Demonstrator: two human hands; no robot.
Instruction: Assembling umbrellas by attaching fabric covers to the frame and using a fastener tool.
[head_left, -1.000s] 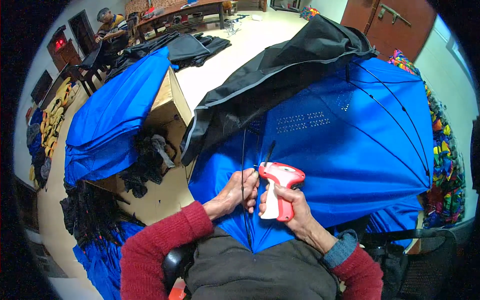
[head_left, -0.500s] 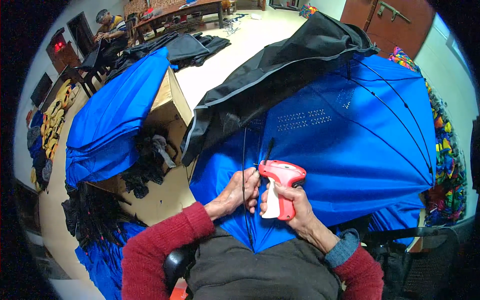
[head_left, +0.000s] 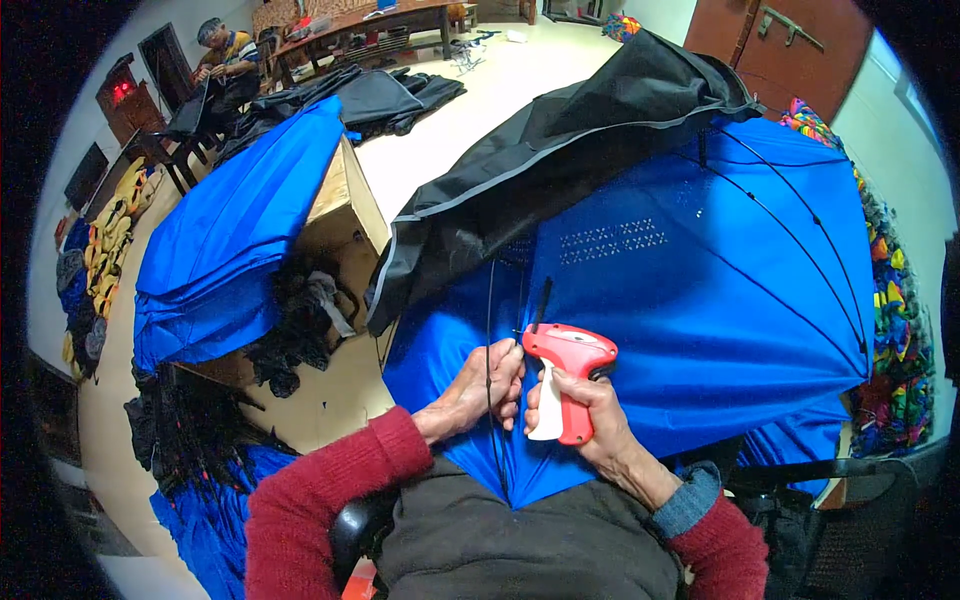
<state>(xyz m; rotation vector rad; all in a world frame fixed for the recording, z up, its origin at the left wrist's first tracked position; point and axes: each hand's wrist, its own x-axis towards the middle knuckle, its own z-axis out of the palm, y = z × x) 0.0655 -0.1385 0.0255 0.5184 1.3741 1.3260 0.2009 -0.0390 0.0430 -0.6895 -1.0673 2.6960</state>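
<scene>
A blue umbrella canopy (head_left: 700, 290) with thin black ribs (head_left: 490, 300) lies spread over my lap, its inner side up; one pointed corner reaches my waist. Black fabric (head_left: 540, 150) with a pale edging folds over its far part. My right hand (head_left: 605, 415) is wrapped round a red and white tagging gun (head_left: 572, 348), fingers on its white trigger. From the gun's top rises a black strip. My left hand (head_left: 480, 392) is pinched at the gun's needle tip, beside a rib; what lies between its fingertips is too small to make out.
To the left, blue fabric (head_left: 225, 230) drapes over an open cardboard box (head_left: 350, 195) with black pieces inside. Multicoloured bundles (head_left: 900, 370) line the right wall. Farther back, a person (head_left: 225, 60) sits near black fabric (head_left: 380, 100) on the floor and a wooden table (head_left: 370, 25).
The view has shifted slightly, so everything sits a little to the right. Both hands keep their grip, and the gun stays at the left fingertips.
</scene>
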